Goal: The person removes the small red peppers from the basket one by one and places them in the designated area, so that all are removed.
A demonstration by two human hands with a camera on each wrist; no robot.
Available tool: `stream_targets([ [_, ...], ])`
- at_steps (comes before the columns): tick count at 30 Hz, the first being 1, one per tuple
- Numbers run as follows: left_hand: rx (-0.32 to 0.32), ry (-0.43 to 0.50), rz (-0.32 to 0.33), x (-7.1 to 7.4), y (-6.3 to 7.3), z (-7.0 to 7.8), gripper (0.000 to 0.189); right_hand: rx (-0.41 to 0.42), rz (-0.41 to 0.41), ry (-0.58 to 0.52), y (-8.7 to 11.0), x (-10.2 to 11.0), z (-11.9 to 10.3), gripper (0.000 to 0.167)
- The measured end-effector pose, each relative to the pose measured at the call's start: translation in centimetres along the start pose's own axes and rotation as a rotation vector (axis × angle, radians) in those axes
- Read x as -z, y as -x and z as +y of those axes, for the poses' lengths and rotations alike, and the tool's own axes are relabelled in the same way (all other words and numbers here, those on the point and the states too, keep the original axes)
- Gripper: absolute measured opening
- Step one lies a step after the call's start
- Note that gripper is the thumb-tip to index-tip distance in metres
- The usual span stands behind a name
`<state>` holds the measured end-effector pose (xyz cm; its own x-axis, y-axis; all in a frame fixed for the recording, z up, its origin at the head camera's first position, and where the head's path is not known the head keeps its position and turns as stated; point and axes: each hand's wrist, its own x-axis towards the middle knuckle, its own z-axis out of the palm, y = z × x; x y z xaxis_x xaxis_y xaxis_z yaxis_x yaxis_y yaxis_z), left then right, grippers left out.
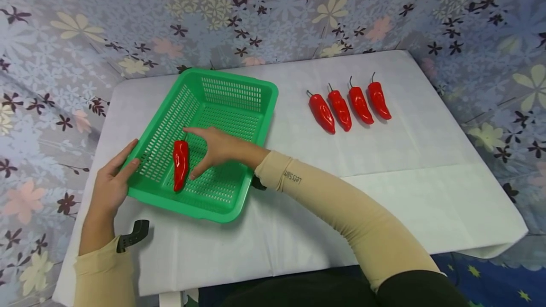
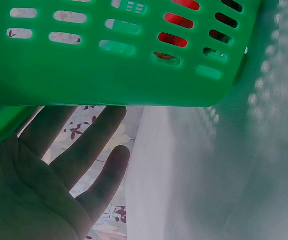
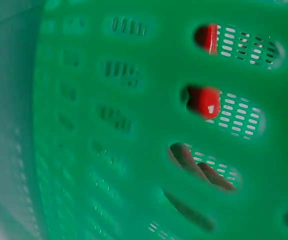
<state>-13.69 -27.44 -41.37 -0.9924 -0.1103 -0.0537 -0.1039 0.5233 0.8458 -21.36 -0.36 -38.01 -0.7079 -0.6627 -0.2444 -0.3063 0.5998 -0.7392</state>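
A green plastic basket (image 1: 204, 208) with slotted walls stands on the cloth-covered table. My left hand (image 1: 110, 181) holds its left rim, thumb over the edge and fingers along the outside; the left wrist view shows the fingers (image 2: 91, 142) below the basket wall. Inside the basket lies one red chili pepper (image 1: 180, 165), close to the left wall. My right hand (image 1: 219, 148) reaches over the right rim into the basket, thumb and fingers spread apart just right of the pepper, gripping nothing. Through the wall slots, the right wrist view gives glimpses of the pepper (image 3: 209, 102) and fingers (image 3: 216, 176).
Several more red chili peppers (image 1: 340, 110) lie in a slanting row on the white tablecloth (image 1: 409, 193), right of the basket. A floral curtain (image 1: 290, 8) hangs behind the table and at both sides.
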Motion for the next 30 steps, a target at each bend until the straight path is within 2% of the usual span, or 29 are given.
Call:
stream_targets([
  [11,-0.008,0.000,0.019,0.0,-0.1,-0.2,0.050,0.009,-0.043,-0.094,-0.8,-1.0,-0.2,0.116],
  [17,-0.021,0.000,0.021,-0.1,-0.1,-0.2,0.050,-0.021,-0.066,-0.084,-1.1,-1.6,-0.2,0.117],
  [20,-0.023,-0.012,0.021,0.0,-0.1,-0.2,0.050,-0.034,-0.086,-0.057,-1.3,-1.8,-0.2,0.118],
  [25,-0.037,-0.041,0.032,-0.1,-0.2,-0.2,0.049,-0.020,-0.141,0.054,-1.5,-2.4,-0.2,0.117],
  [30,-0.036,-0.049,0.041,-0.1,-0.1,0.0,0.049,0.007,-0.184,0.134,-1.9,-3.2,-0.4,0.106],
])
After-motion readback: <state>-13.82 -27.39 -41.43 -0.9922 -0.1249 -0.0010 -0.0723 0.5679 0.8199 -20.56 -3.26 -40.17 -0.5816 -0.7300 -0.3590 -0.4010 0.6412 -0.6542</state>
